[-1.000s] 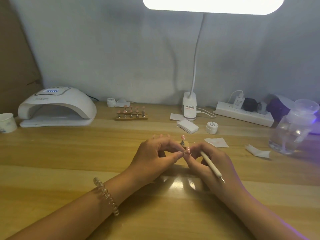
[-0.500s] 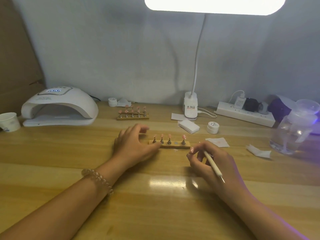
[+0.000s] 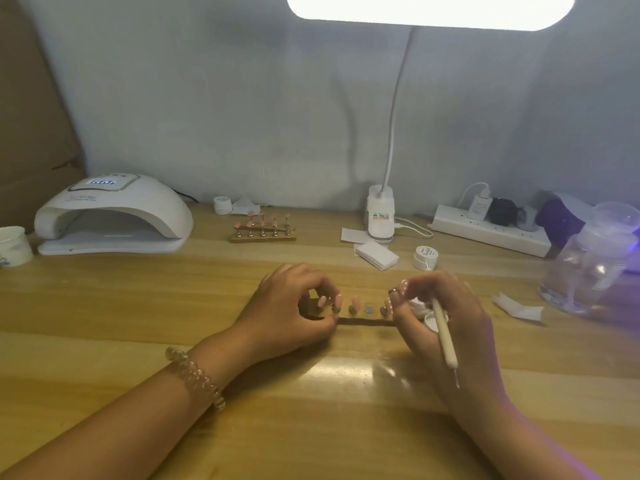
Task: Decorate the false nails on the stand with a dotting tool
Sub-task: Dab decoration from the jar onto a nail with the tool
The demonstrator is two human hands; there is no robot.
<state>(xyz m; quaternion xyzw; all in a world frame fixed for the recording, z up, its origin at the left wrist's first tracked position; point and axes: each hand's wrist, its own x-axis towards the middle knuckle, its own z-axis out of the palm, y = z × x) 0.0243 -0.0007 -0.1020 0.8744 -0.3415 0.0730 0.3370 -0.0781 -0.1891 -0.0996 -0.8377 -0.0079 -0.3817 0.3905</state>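
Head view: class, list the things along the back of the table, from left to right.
Paper cup → nail lamp → small white jar → spare nail stand → desk lamp base → power strip → clear bottle.

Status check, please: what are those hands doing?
Left hand grips small wooden nail stand. Right hand holds white-handled dotting tool. One grey disc bare. Nothing blocking.

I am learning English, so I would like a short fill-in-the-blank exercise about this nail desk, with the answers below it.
1. The hand that grips the dotting tool is the person's ____ one.
2. The spiral bracelet sits on the ____ wrist.
3. The nail lamp beyond the stand is coloured ____.
Answers: right; left; white.
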